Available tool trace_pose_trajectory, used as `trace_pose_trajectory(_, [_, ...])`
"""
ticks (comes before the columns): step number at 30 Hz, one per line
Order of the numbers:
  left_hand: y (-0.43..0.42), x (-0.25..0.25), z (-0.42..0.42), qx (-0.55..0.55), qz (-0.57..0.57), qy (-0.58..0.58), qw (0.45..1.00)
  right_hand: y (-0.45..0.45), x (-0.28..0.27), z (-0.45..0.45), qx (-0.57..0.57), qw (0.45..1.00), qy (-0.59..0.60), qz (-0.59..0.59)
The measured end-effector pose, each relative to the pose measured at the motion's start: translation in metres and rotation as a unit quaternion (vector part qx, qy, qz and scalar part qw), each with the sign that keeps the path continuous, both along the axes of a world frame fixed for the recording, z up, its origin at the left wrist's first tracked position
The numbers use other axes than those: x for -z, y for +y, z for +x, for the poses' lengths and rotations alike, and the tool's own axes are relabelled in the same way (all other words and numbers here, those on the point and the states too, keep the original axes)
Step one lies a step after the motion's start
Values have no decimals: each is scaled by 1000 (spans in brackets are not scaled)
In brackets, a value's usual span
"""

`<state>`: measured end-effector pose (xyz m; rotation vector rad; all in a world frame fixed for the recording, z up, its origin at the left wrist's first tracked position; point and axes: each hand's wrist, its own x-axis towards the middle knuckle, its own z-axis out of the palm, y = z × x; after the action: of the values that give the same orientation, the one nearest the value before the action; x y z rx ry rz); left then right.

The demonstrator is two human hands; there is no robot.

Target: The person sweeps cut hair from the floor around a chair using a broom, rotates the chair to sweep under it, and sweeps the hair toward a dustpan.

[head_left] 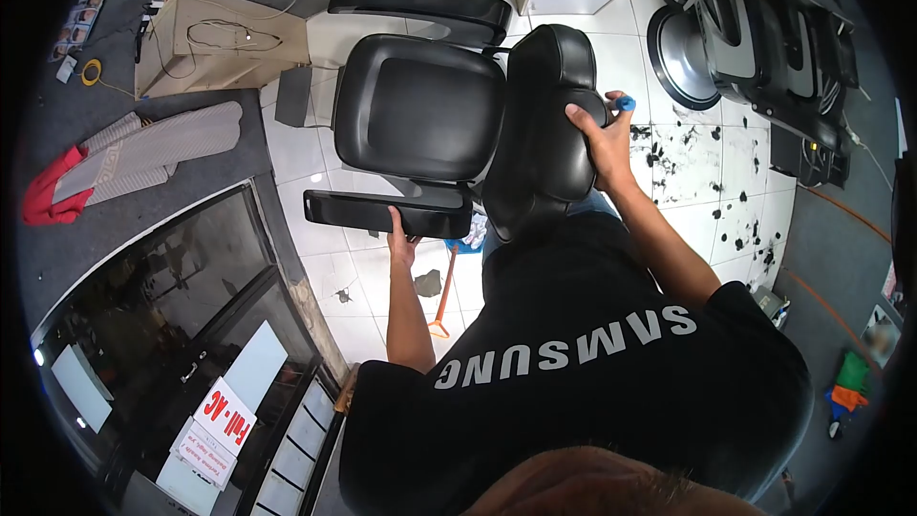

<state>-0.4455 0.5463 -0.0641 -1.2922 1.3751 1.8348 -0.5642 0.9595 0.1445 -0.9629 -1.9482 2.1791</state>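
A black padded barber chair (435,115) stands in front of me, its seat facing up and its backrest toward my body. My left hand (405,247) is closed on the near-left armrest (368,213), thumb over the top and fingers mostly hidden beneath. At the top of the backrest, my right hand (608,139) grips the padded headrest (562,148) by its side, thumb on the upholstery. A small blue object (625,103) pokes out at the fingers of that hand; its kind is unclear. The other armrest (420,11) lies across the seat, untouched.
Dark hair clippings (740,220) litter the white tiles on the right. Another chair with a round metal base (686,57) stands beyond. An orange-handled tool (443,301) is by my left arm. Glass doors (181,315) and a wooden cabinet (229,43) are on the left.
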Motion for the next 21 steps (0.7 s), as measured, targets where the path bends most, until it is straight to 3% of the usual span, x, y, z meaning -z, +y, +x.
trace_pose_trajectory(6, [26,15,-19,-10,26,9,1000,35,8,-51,-34,999,7,30])
trace_pose_trajectory(9, [50,10,-33,-40,8,31,999,40,-18,-77,-56,998,-14,-2])
trace_pose_trajectory(12, [65,14,-47,-44,32,44,998,58,-9,-103,-69,997,-3,-17])
trace_pose_trajectory(21, [95,23,-100,-17,79,45,996,95,2,-177,-138,988,25,63])
